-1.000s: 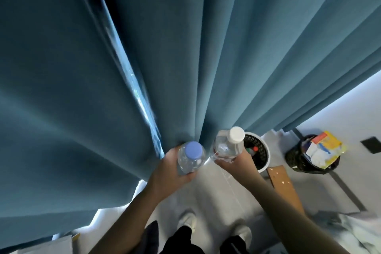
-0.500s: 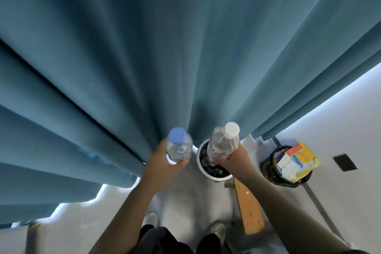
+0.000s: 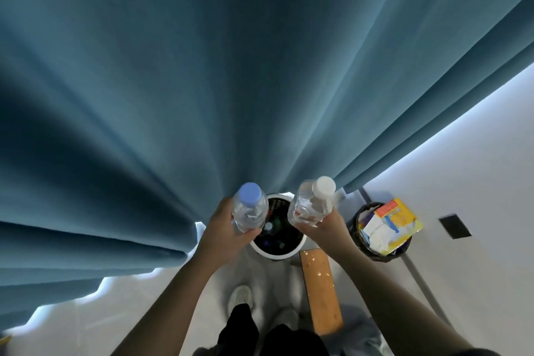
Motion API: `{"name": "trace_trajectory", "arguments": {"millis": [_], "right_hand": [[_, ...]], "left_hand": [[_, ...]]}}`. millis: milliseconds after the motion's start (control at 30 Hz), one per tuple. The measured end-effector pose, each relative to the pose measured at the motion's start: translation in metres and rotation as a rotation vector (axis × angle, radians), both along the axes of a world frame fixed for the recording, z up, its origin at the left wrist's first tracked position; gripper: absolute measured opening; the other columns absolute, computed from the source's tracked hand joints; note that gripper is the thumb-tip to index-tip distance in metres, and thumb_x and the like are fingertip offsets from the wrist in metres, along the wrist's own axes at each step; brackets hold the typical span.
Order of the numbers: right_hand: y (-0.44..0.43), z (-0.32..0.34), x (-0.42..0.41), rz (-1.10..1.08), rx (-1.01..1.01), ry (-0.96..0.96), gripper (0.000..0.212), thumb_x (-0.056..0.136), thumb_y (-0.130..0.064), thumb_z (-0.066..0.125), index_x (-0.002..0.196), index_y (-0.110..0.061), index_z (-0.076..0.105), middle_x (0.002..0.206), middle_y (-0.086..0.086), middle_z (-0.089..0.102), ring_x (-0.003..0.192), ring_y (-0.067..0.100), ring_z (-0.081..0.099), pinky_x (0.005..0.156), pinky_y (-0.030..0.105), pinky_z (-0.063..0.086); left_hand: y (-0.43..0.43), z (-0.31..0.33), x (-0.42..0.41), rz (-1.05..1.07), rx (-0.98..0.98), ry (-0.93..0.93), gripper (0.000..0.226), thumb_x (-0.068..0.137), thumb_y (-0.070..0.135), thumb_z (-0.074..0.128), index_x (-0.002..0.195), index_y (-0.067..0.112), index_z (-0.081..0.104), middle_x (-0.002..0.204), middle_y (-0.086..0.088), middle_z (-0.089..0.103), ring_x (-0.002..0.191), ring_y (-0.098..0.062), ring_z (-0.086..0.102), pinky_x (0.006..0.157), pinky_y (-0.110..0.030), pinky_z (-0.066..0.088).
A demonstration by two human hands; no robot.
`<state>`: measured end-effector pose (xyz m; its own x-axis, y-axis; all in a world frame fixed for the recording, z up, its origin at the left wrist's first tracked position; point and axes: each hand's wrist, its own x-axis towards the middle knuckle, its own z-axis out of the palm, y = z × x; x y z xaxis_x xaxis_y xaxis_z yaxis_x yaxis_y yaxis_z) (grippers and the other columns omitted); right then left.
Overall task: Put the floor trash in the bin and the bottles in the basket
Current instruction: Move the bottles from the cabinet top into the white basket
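Note:
My left hand (image 3: 224, 230) grips a clear plastic bottle with a blue cap (image 3: 250, 211), held upright. My right hand (image 3: 325, 228) grips a clear bottle with a white cap (image 3: 310, 204), also upright. Both bottles hang above a round white basket (image 3: 278, 251) on the floor, which holds several bottles in its dark inside. To the right stands a dark bin (image 3: 375, 251) stuffed with trash, a yellow and white package (image 3: 393, 222) sticking out of its top.
A heavy blue curtain (image 3: 231, 81) fills the upper view and hangs just behind the basket. A wooden board (image 3: 320, 289) lies on the pale floor between basket and bin. My feet (image 3: 239, 296) stand just before the basket. A dark floor plate (image 3: 455, 225) lies at right.
The view swung right, bringing the basket directly under both bottles. My hands spread slightly apart over it, still holding the bottles.

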<state>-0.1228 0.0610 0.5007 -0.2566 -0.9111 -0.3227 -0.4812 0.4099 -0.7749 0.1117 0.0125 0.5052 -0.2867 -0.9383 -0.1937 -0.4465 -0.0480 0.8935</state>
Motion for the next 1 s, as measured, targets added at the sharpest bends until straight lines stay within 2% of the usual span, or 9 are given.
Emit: {"name": "trace_trajectory", "arguments": {"millis": [133, 267, 367, 433, 533, 633, 733, 833, 1000], "right_hand": [[0.008, -0.013, -0.026, 0.003, 0.022, 0.005, 0.052, 0.068, -0.050, 0.071, 0.108, -0.022, 0.054, 0.094, -0.011, 0.063, 0.089, 0.004, 0.064, 0.083, 0.027, 0.056], [0.000, -0.040, -0.057, 0.013, 0.074, 0.003, 0.025, 0.077, -0.026, 0.075, 0.092, -0.028, 0.056, 0.082, -0.012, 0.064, 0.081, 0.006, 0.065, 0.076, 0.023, 0.054], [-0.007, -0.074, -0.076, 0.036, 0.105, -0.002, 0.022, 0.078, -0.028, 0.074, 0.090, -0.029, 0.056, 0.080, -0.009, 0.064, 0.079, 0.008, 0.065, 0.073, 0.024, 0.056], [-0.014, -0.108, -0.086, 0.053, 0.120, -0.029, 0.020, 0.078, -0.034, 0.071, 0.089, -0.024, 0.059, 0.080, -0.006, 0.064, 0.078, 0.011, 0.065, 0.073, 0.033, 0.058], [-0.027, -0.174, -0.096, 0.052, 0.150, -0.051, 0.020, 0.075, -0.033, 0.069, 0.082, -0.017, 0.060, 0.075, 0.002, 0.064, 0.074, 0.018, 0.065, 0.072, 0.045, 0.057], [-0.030, -0.241, -0.098, -0.014, 0.192, -0.047, 0.018, 0.074, -0.019, 0.073, 0.072, -0.022, 0.056, 0.067, 0.000, 0.062, 0.066, 0.011, 0.063, 0.066, 0.033, 0.057], [-0.027, -0.309, -0.096, -0.067, 0.273, -0.076, 0.019, 0.075, -0.017, 0.077, 0.080, -0.017, 0.059, 0.076, 0.003, 0.066, 0.070, 0.012, 0.064, 0.067, 0.024, 0.054], [-0.025, -0.369, -0.093, -0.088, 0.339, -0.124, 0.017, 0.079, -0.012, 0.074, 0.085, -0.013, 0.058, 0.076, 0.000, 0.062, 0.066, 0.003, 0.059, 0.057, 0.011, 0.046], [-0.028, -0.448, -0.079, -0.286, 0.408, -0.180, 0.032, 0.077, -0.020, 0.077, 0.100, -0.023, 0.055, 0.088, -0.007, 0.063, 0.083, 0.011, 0.062, 0.065, 0.020, 0.050]], "left_hand": [[-0.010, -0.016, -0.020, 0.028, -0.011, -0.033, 0.063, 0.063, 0.024, 0.085, 0.112, 0.033, 0.048, 0.113, 0.002, 0.058, 0.100, -0.008, 0.059, 0.078, -0.007, 0.041], [-0.019, -0.047, -0.040, 0.067, 0.045, -0.070, 0.062, 0.064, 0.023, 0.085, 0.114, 0.029, 0.049, 0.114, 0.002, 0.058, 0.100, -0.010, 0.059, 0.075, -0.009, 0.040], [-0.016, -0.086, -0.053, 0.124, 0.111, -0.076, 0.065, 0.061, 0.038, 0.083, 0.116, 0.027, 0.051, 0.112, 0.007, 0.060, 0.099, -0.005, 0.060, 0.078, -0.018, 0.047], [-0.013, -0.120, -0.062, 0.164, 0.168, -0.056, 0.068, 0.056, 0.048, 0.079, 0.115, 0.030, 0.052, 0.109, 0.011, 0.063, 0.097, -0.002, 0.061, 0.079, -0.022, 0.049], [-0.014, -0.182, -0.072, 0.181, 0.221, -0.078, 0.068, 0.059, 0.043, 0.083, 0.118, 0.029, 0.053, 0.110, 0.014, 0.064, 0.099, -0.001, 0.061, 0.079, -0.017, 0.046], [-0.017, -0.250, -0.081, 0.205, 0.272, -0.099, 0.069, 0.058, 0.043, 0.083, 0.118, 0.030, 0.052, 0.108, 0.015, 0.063, 0.100, -0.006, 0.060, 0.079, -0.019, 0.045], [-0.016, -0.313, -0.089, 0.249, 0.334, -0.092, 0.063, 0.067, 0.028, 0.083, 0.119, 0.031, 0.048, 0.107, 0.014, 0.060, 0.099, -0.014, 0.059, 0.082, -0.026, 0.047], [-0.013, -0.365, -0.092, 0.277, 0.358, -0.094, 0.061, 0.071, 0.018, 0.081, 0.120, 0.027, 0.046, 0.106, 0.010, 0.058, 0.095, -0.015, 0.058, 0.077, -0.023, 0.046], [0.001, -0.420, -0.097, 0.315, 0.367, -0.083, 0.051, 0.069, 0.014, 0.082, 0.106, 0.031, 0.051, 0.097, 0.020, 0.059, 0.087, -0.003, 0.058, 0.069, -0.015, 0.045]]}}
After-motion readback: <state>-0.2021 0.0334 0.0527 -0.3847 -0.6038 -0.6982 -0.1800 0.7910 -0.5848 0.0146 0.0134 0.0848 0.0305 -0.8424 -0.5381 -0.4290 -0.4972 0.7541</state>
